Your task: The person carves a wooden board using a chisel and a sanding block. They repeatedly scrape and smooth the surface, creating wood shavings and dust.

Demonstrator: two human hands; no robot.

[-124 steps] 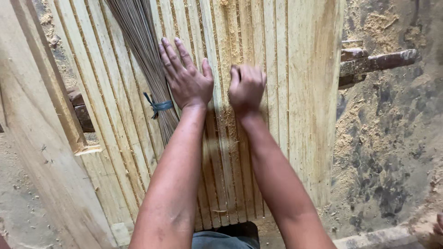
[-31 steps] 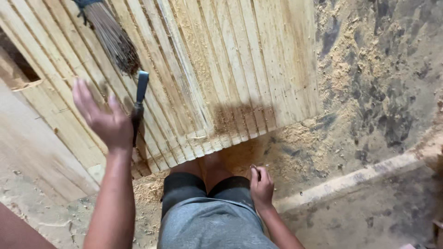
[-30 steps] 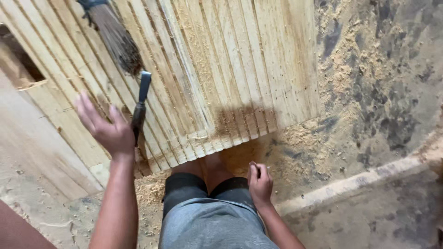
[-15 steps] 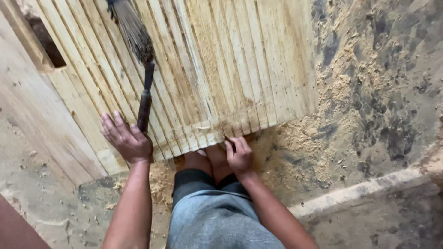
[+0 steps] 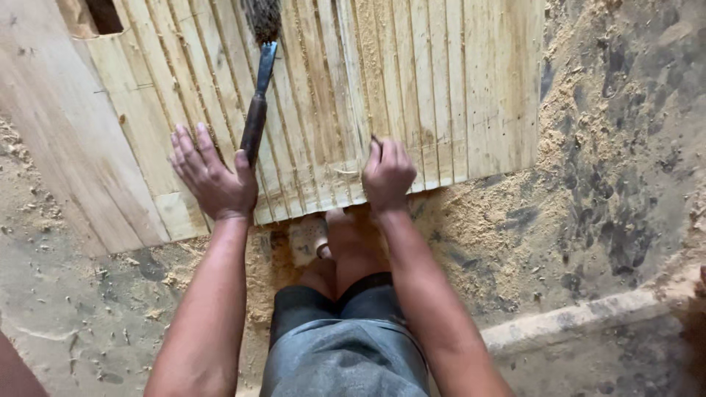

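Wooden slats [image 5: 412, 81], pale and laid edge to edge as one panel on the sawdust-covered floor [image 5: 588, 169], are filling most of my view. Both hands are now pressing on the panel's near edge; a second ago my right hand was back by my knee and my left was raised in the air. Left hand [image 5: 213, 180] is lying flat, fingers spread, palm down on the slats, its thumb just beside the dark handle of the chisel [image 5: 255, 121]. It is not gripping the tool; the chisel is resting loose on the panel, blade pointing away toward the bristles of a broom [image 5: 263, 16] at the top edge. Right hand [image 5: 387, 175] is curled, fingers bent over the slat ends, seemingly pinching or pushing one slat; whether it is holding anything small I cannot tell. I am crouching, knees [image 5: 346, 242] touching the panel's near edge. A wider plank [image 5: 66, 147] is lying along the panel's left side. My guess: the work is shifting to steadying or aligning the slat ends, chisel close at hand.
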